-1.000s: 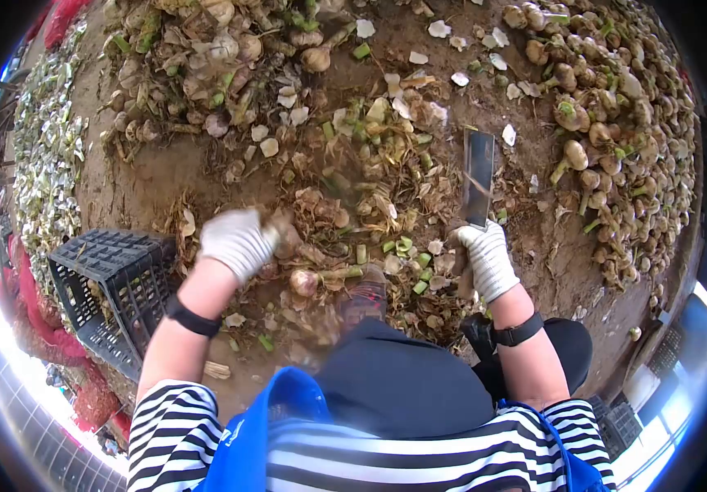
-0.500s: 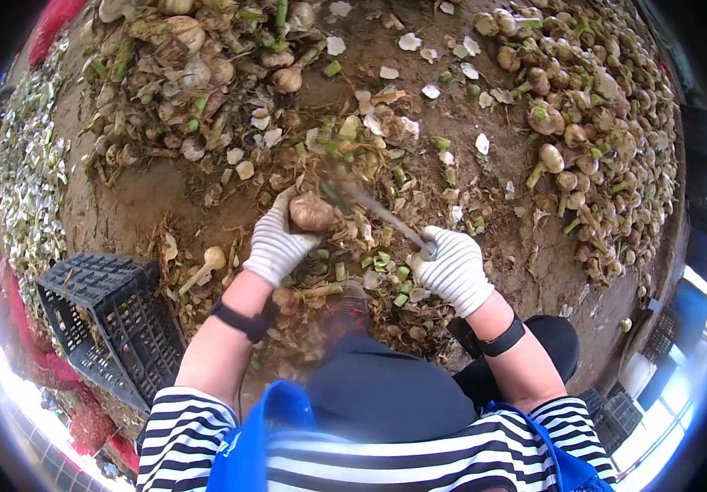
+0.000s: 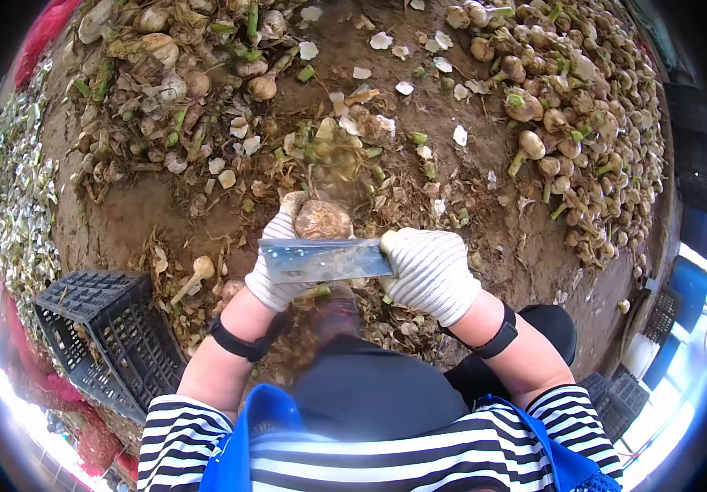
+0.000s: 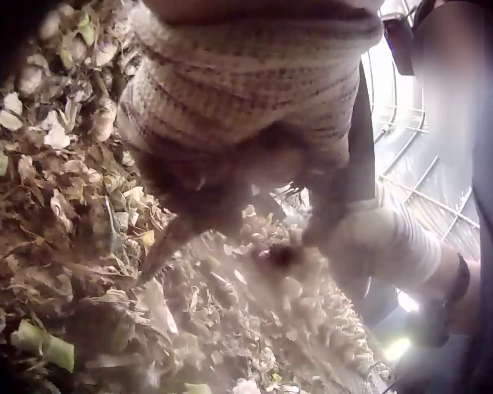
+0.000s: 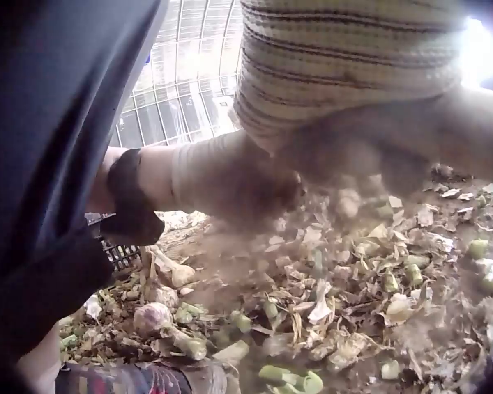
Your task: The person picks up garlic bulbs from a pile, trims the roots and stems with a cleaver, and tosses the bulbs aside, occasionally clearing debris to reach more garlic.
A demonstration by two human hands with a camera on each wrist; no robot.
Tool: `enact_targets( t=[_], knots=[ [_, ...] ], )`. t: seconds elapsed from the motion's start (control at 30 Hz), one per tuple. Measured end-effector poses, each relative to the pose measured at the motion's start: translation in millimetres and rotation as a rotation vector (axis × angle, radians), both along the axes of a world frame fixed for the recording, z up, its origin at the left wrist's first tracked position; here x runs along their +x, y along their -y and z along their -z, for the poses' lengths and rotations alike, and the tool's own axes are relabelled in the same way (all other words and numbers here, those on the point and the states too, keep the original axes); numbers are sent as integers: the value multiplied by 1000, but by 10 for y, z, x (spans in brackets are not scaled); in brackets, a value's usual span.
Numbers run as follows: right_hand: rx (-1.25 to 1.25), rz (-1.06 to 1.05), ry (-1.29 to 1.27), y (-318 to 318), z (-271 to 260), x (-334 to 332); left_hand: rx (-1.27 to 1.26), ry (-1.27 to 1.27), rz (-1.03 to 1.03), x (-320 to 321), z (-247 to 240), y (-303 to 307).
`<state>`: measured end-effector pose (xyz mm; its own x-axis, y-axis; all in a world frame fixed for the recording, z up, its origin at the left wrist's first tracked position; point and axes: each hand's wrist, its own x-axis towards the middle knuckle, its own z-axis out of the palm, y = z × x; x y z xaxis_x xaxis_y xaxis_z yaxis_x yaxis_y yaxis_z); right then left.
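Observation:
My gloved left hand (image 3: 280, 226) grips a garlic bulb (image 3: 325, 219), root end up, above the ground between my knees. In my gloved right hand (image 3: 431, 272) is a broad-bladed knife (image 3: 325, 261), held by its handle. The flat blade lies crosswise just in front of the bulb and overlaps the left hand in the head view. In the left wrist view the left glove (image 4: 246, 94) fills the top and the bulb is hard to make out. Dark, blurred fingers of the right glove (image 5: 353, 70) show in the right wrist view.
Untrimmed garlic (image 3: 156, 107) is heaped ahead on the left, and a larger pile of bulbs (image 3: 583, 131) lies to the right. A black plastic crate (image 3: 115, 328) lies tipped at the left. Cut stems and dry skins (image 5: 345, 304) litter the dirt floor. One loose bulb (image 3: 203, 266) lies near the crate.
The left hand has picked up a bulb from the left and brought it to the middle. The knife has swung from pointing forward to lying crosswise beside the bulb, the right hand moving left.

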<state>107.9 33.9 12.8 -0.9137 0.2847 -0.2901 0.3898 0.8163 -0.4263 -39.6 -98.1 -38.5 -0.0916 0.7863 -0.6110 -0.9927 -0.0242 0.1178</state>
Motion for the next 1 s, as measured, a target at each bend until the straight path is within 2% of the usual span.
enact_targets(
  t=[0.03, 0.1, 0.2, 0.23, 0.27, 0.33, 0.37, 0.4, 0.43, 0.5, 0.53, 0.57, 0.63, 0.67, 0.7, 0.77, 0.8, 0.83, 0.9, 0.97, 1.0],
  knots=[
    [3, 5, 1, 8, -12, -18, -118, 89, -22, 20, 6, -33],
    [-65, 1, -9, 23, -27, -33, -152, 79, -37, 87, -9, -73],
    [-20, 18, -27, 6, 101, 31, -217, 51, -76, 196, -74, -88],
    [-4, 28, -67, -4, 118, 40, -220, -143, -20, 250, -110, -49],
    [17, 25, 102, -19, 89, 52, -224, -336, 32, 317, -152, 10],
    [-17, 272, 474, -319, 260, 85, -226, -721, 147, 429, -250, 103],
    [7, 350, 518, -490, 450, 276, -92, -1170, 206, 393, -391, 44],
    [110, 340, 486, -542, 429, 375, -17, -1623, 169, 365, -536, -6],
    [185, 379, 464, -550, 377, 357, -149, -1593, 71, 292, -424, -43],
    [258, 371, 299, -545, 357, 367, -199, -1586, 158, 28, -121, 50],
    [219, 401, 244, -547, 297, 296, -260, -2191, 215, -119, -238, 7],
    [170, 428, 203, -488, 239, 243, -268, -2201, 273, -182, -221, 29],
    [-4, 539, -24, -360, 392, 272, -239, -1857, 152, -211, -79, 69],
    [-372, 675, -137, -266, 410, 302, -84, -1256, -19, -110, -103, 36],
    [-744, 801, -252, -152, 399, 268, -81, -1256, -18, -135, -170, 18],
    [-829, 852, -21, -33, 94, 130, 31, -785, 71, -180, -305, -19],
    [-1036, 932, -38, 24, 45, 121, 83, -546, 112, -178, -326, -36],
    [-1048, 908, -89, 66, 61, 101, 87, -542, 114, -143, -273, -37],
    [-1039, 873, -202, 128, 88, 31, 31, -290, -135, -67, -134, -32],
    [-1043, 863, -171, 129, 54, -42, -32, -222, -172, -57, -116, -60],
    [-1048, 852, -139, 124, 43, -62, 64, -183, -213, -48, -32, -57]
  ],
)
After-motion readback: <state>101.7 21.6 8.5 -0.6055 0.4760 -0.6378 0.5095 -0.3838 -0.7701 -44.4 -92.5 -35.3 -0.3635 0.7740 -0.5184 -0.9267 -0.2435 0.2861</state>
